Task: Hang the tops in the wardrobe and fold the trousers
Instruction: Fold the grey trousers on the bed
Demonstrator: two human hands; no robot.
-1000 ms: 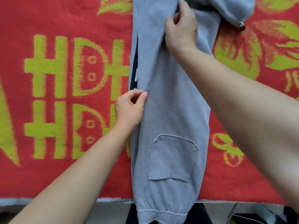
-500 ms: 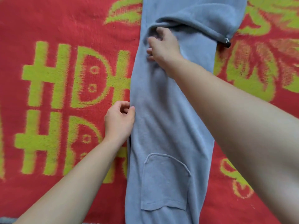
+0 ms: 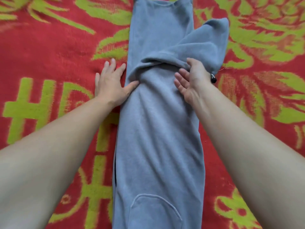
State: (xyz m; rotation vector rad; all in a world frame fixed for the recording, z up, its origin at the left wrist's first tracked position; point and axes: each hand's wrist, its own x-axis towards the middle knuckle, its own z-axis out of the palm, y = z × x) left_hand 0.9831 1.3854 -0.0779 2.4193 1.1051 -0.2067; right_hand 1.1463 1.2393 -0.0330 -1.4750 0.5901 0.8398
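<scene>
Grey trousers (image 3: 158, 129) lie lengthwise down the middle of the red and green blanket (image 3: 49, 52), with a back pocket (image 3: 153, 210) near the bottom edge of the view. A flap of the same grey fabric (image 3: 206, 45) is folded across them at the upper right and ends in a drawstring with a black tip (image 3: 213, 79). My left hand (image 3: 112, 83) lies flat with straight fingers on the blanket, its thumb touching the trousers' left edge. My right hand (image 3: 191, 80) rests open on the trousers just below the folded flap, its thumb against the flap's edge.
The red blanket with green letters and leaf patterns fills the whole view on both sides of the trousers. A dark strip (image 3: 115, 172) shows along the trousers' lower left edge.
The view has moved forward along the trousers. My left hand let go of the left edge and flattened out further up. My right hand shifted right, to below the folded flap, and opened.
</scene>
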